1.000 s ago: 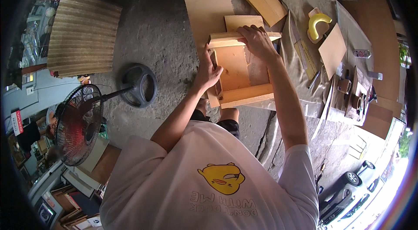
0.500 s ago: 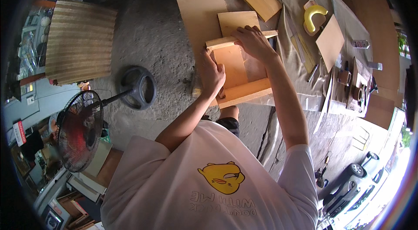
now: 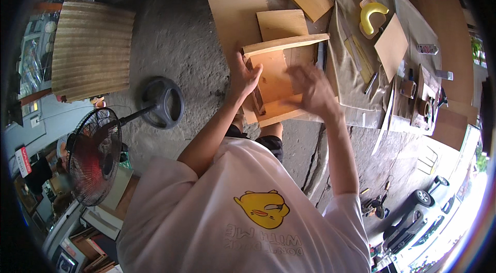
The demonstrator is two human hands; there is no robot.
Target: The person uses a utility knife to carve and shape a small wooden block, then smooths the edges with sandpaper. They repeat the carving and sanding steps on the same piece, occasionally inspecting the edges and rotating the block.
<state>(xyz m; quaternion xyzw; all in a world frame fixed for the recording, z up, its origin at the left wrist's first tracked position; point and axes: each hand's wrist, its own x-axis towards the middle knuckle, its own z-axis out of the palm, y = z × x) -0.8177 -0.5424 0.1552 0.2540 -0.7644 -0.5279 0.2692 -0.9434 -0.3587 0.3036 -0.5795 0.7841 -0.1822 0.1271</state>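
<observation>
A wooden box [image 3: 281, 79] is lying open at upper centre of the frame, its inside bare. The left hand [image 3: 244, 78] is gripping its left wall, arm stretching upward. The right hand [image 3: 312, 89] is hovering blurred over it, fingers spread, holding nothing.

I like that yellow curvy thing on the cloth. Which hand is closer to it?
The right hand. It hovers blurred over the wooden box, nearer the yellow curved tool. The left hand holds the box's far left side.
</observation>
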